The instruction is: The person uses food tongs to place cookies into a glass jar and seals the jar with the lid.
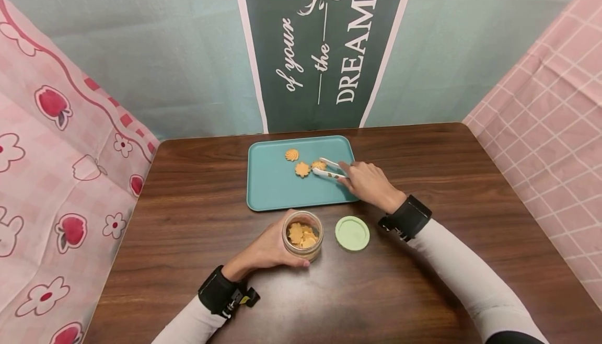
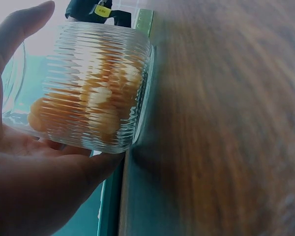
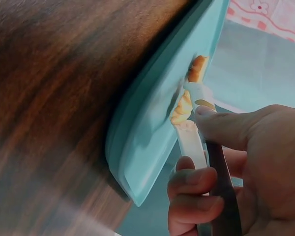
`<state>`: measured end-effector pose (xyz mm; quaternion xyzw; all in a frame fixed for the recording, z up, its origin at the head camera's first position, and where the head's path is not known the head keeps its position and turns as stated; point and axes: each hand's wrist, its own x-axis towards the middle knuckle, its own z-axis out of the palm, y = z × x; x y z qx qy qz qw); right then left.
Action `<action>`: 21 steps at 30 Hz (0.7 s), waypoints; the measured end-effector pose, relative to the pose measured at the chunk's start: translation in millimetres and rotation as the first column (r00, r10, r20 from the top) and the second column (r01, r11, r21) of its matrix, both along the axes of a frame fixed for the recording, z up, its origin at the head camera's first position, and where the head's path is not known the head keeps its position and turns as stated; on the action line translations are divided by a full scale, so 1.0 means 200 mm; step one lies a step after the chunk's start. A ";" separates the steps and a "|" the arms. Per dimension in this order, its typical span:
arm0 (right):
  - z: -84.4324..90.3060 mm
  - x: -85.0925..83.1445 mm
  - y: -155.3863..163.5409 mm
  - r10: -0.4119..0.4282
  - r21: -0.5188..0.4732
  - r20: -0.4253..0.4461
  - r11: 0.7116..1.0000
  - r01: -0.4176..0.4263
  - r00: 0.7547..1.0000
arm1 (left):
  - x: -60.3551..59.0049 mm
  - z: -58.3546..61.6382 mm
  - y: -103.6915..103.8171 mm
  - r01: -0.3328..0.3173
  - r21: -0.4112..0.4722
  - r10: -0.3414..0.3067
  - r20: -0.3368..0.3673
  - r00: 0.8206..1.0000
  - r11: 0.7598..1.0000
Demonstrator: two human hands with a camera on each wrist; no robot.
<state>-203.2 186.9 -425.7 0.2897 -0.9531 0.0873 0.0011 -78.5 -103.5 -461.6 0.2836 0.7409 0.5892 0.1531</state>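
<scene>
While the right hand pinches the white tongs between thumb and curled fingers, its palm hides the tongs' rear end; in the right wrist view the tips are partly masked by the cookie they close on. Tongs lie with their long axis running from the hand leftward across the teal tray, tips toward the tray's middle. Two more cookies lie just beside them on the tray. Left hand wraps the ribbed glass jar, upright and open on the table near the tray's front edge; the ribbed glass blurs its contents. Green lid lies beside the jar.
</scene>
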 end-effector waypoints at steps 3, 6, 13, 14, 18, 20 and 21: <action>0.01 0.01 0.01 -0.010 -0.024 -0.011 1.000 0.010 1.000 | 0.00 0.00 0.00 0.001 -0.003 -0.001 0.010 1.000 1.000; 0.03 0.01 0.02 -0.022 -0.045 -0.019 0.999 0.021 1.000 | 0.00 0.01 0.00 0.002 -0.004 -0.002 0.016 1.000 1.000; 0.05 0.03 0.02 -0.033 -0.058 -0.032 0.998 0.031 0.999 | 0.00 0.01 0.00 -0.003 -0.009 0.004 0.030 1.000 1.000; 0.06 0.04 0.02 -0.034 -0.057 -0.035 0.998 0.032 0.999 | 0.00 0.01 0.00 -0.005 -0.010 0.006 0.031 1.000 1.000; 0.07 0.06 0.03 -0.037 -0.060 -0.054 0.998 0.034 0.998 | 0.00 0.01 0.00 -0.013 -0.012 0.013 0.040 0.999 1.000; 0.08 0.07 0.03 -0.040 -0.064 -0.062 0.997 0.036 0.997 | 0.00 0.01 0.00 -0.015 -0.014 0.016 0.038 0.999 1.000; 0.09 0.07 0.03 -0.042 -0.066 -0.065 0.997 0.038 0.997 | 0.00 0.01 0.00 -0.015 -0.013 0.016 0.037 0.999 1.000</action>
